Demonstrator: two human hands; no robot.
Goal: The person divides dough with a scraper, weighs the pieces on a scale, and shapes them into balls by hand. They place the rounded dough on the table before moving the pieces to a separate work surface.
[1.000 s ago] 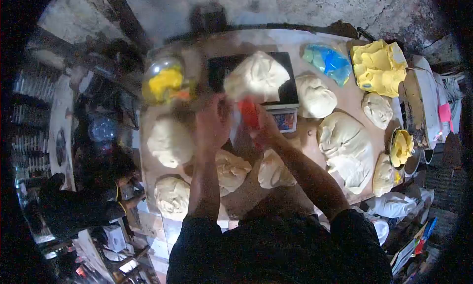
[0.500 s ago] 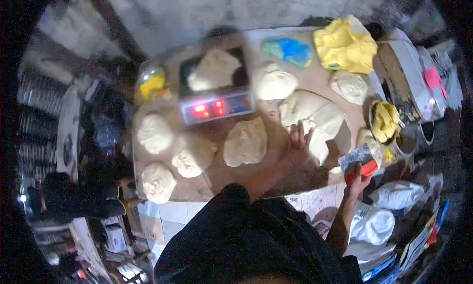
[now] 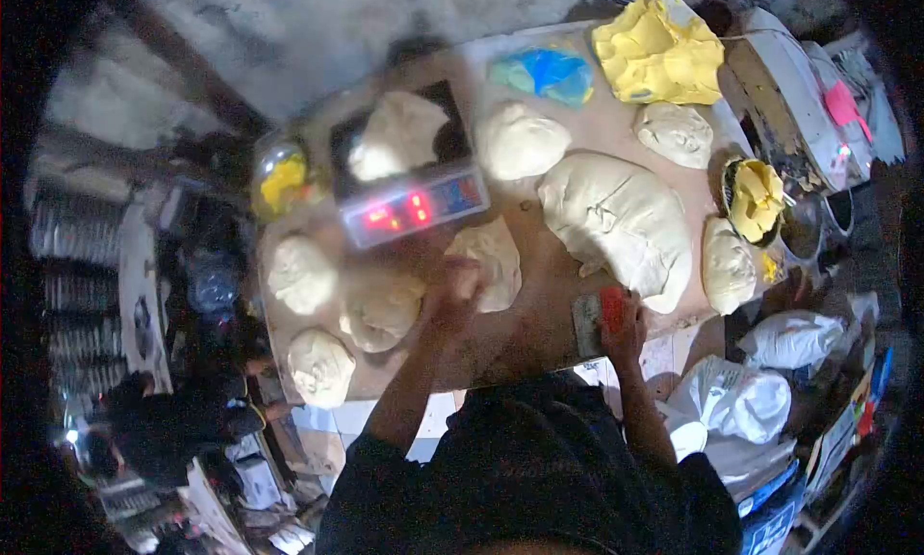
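My right hand (image 3: 626,326) grips a dough scraper (image 3: 588,326) with a red handle and a grey blade, low over the table's front part. Behind it lies the large dough mass (image 3: 616,223). My left hand (image 3: 460,283), smeared by motion, is at the left side of a middle dough lump (image 3: 499,266); its fingers are too blurred to make out. Beyond it, a digital scale (image 3: 414,208) with red lit digits carries a dough piece (image 3: 399,136). More dough lumps (image 3: 300,274) rest at the left, one of them partly in shadow (image 3: 380,314).
Toward the back are a blue bag (image 3: 553,74) and a large yellow block (image 3: 659,50). A tub with yellow contents (image 3: 756,201) stands at the right edge. White bags (image 3: 736,401) lie below right. Another person (image 3: 178,420) is at the lower left.
My left hand has left the large dough and moved left to the middle lump. My right hand has brought the scraper leftward, nearer the table's front middle. The view has shifted slightly.
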